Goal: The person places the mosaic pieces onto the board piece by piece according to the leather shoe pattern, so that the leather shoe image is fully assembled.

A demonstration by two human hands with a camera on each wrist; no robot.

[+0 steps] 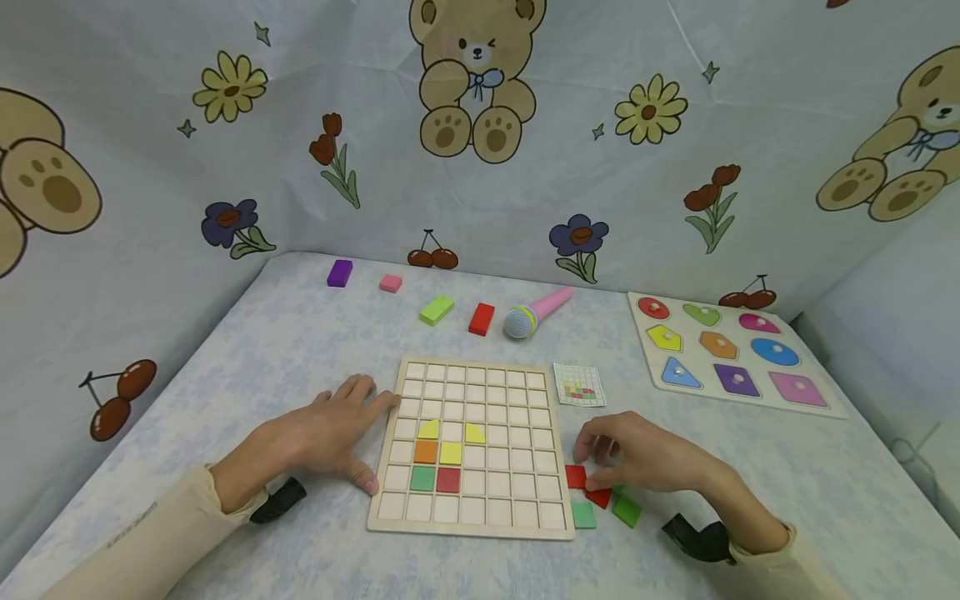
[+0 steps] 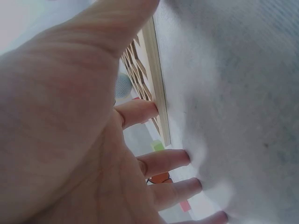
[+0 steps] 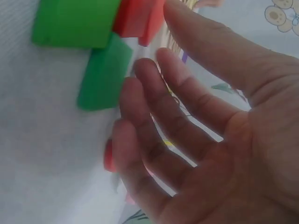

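Observation:
My left hand (image 1: pixel 322 433) is spread at the left edge of a wooden grid board (image 1: pixel 480 530), thumb and index fingertip touching its frame; the left wrist view shows the other fingertips on the tabletop. On the board sit two yellow pieces with a cut corner, an orange square (image 1: pixel 425 452), a yellow square (image 1: pixel 451 453), a green square (image 1: pixel 422 478) and a red square (image 1: pixel 447 480). My right hand (image 1: pixel 648 454) hovers with loosely bent fingers over loose red and green blocks (image 3: pixel 77 23) beside the board's right edge. Nothing shows between its thumb and fingers.
A small pattern card (image 1: pixel 580 385) lies right of the board. Behind stand a toy microphone (image 1: pixel 536 313) and purple, pink, lime and red (image 1: pixel 482 319) blocks. A shape puzzle board (image 1: pixel 731 354) lies at the back right. A bear-print cloth (image 1: pixel 300 83) hangs behind the table.

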